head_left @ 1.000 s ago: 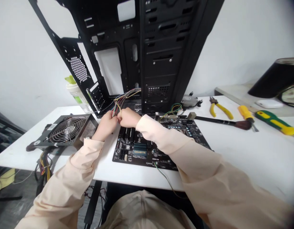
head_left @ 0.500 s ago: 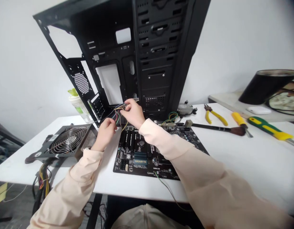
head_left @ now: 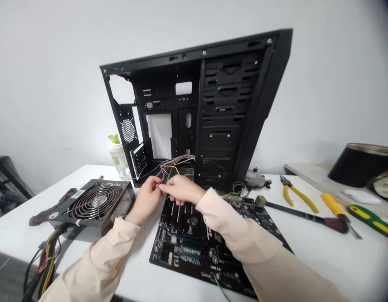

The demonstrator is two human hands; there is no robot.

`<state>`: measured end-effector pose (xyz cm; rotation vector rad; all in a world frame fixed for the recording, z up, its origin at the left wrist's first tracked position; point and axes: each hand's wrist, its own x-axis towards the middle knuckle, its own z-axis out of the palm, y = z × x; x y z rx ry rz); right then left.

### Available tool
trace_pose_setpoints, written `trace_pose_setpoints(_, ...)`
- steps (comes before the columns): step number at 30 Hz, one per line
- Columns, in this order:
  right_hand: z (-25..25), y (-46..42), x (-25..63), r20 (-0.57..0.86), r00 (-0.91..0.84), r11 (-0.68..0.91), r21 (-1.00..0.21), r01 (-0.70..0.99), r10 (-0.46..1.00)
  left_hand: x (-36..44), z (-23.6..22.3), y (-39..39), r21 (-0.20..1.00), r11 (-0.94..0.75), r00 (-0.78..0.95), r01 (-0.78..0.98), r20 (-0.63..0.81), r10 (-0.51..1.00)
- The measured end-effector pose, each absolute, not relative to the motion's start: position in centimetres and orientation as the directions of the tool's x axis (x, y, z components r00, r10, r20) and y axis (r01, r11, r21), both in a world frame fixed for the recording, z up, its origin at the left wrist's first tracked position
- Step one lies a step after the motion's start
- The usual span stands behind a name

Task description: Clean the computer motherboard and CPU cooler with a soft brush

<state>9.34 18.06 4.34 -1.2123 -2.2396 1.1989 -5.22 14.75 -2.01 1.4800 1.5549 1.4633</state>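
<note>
My left hand (head_left: 146,200) and my right hand (head_left: 181,191) meet above the top edge of a black Gigabyte motherboard (head_left: 194,256), which lies flat on the white table. Their fingertips are together on a bundle of thin coloured wires (head_left: 176,164) that runs back into an open black PC case (head_left: 194,113). The case stands behind the board with its side panel off. My cream sleeves cover both forearms, and my right sleeve lies over the board's right part.
To the left sits a power supply (head_left: 97,203) with a fan grille, its cable bundle (head_left: 47,262) hanging off the table edge. To the right lie a CPU cooler (head_left: 255,179), yellow pliers (head_left: 299,199), a brush (head_left: 307,219) and several screwdrivers (head_left: 371,222).
My right hand has come down from the wires toward my left hand, and the fingertips now meet. The whole view has tilted upward, showing more of the case and wall.
</note>
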Motion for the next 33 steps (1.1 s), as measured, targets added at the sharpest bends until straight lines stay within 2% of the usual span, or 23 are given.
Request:
trace_pose_setpoints(4,3.4,18.5,8.7,-0.087,-0.532,0.177,-0.887,0.425,0.842,-5.0,-2.2,14.7,0.885,-0.249,-0.193,0.393,0.344,0.919)
trace_pose_setpoints(8,3.8,18.3,8.6,-0.106,-0.493,0.057,-0.951,0.304,0.863,-5.1,-1.8,14.5,0.863,-0.236,-0.182,0.446,0.345,0.921)
trace_pose_setpoints(15,4.1,19.0,9.3,-0.165,-0.571,-0.111,-0.986,0.128,0.804,-5.0,-1.3,14.2,0.826,-0.159,-0.199,0.540,0.309,0.930)
trace_pose_setpoints(20,4.0,19.2,10.0,-0.155,-0.717,-0.096,-0.988,0.123,0.679,-4.6,-0.6,13.6,0.804,-0.147,-0.182,0.576,0.302,0.936)
trace_pose_setpoints(26,4.9,18.6,11.1,-0.236,-0.836,-0.046,-0.968,0.246,0.496,-4.6,-0.1,13.4,0.788,-0.128,-0.145,0.602,0.266,0.953)
trace_pose_setpoints(29,5.5,18.5,11.4,-0.238,-0.819,0.022,-0.956,0.292,0.522,-4.8,-0.3,13.5,0.772,-0.105,-0.160,0.627,0.259,0.953)
trace_pose_setpoints(33,5.7,19.0,11.4,-0.152,-0.714,0.126,-0.939,0.321,0.684,-4.9,-0.8,13.6,0.735,-0.084,-0.188,0.672,0.279,0.942)
